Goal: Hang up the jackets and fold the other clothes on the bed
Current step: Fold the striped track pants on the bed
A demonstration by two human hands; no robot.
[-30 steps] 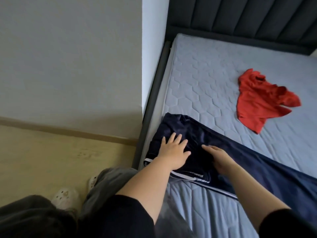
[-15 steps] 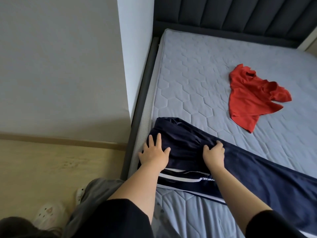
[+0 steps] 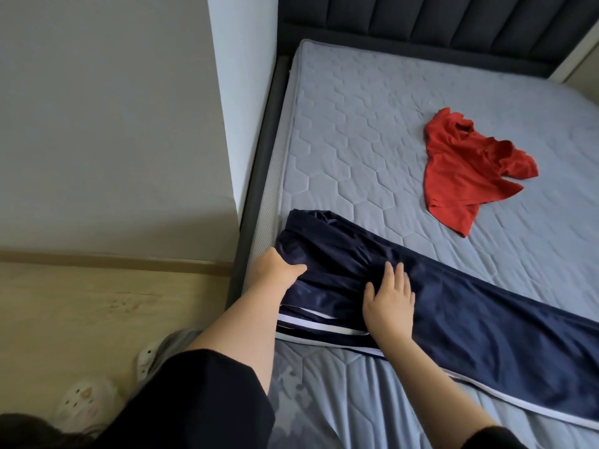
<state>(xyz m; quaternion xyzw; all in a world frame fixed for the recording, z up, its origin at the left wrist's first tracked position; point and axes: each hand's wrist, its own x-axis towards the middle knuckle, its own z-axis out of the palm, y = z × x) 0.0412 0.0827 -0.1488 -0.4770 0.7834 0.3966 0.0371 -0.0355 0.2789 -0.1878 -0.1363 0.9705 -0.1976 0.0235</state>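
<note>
Navy track trousers [image 3: 470, 306] with white side stripes lie stretched across the near part of the grey mattress [image 3: 356, 140], waistband at the left edge. My left hand [image 3: 275, 275] grips the waist end, thumb on top and fingers tucked under the fabric. A little to its right, my right hand [image 3: 389, 303] presses flat on the trousers with straight fingers. A crumpled red T-shirt [image 3: 466, 173] lies apart, farther back on the right of the mattress.
The dark padded headboard [image 3: 437, 24] runs along the back. A dark bed frame rail [image 3: 256, 196] lines the left side, close to a white wall corner [image 3: 240, 92]. Wooden floor [image 3: 97, 319] and my light clogs [image 3: 84, 396] are at lower left.
My left hand went from lying flat on the waist to gripping its left edge. My right hand let go of the bunched fabric and now lies flat on it.
</note>
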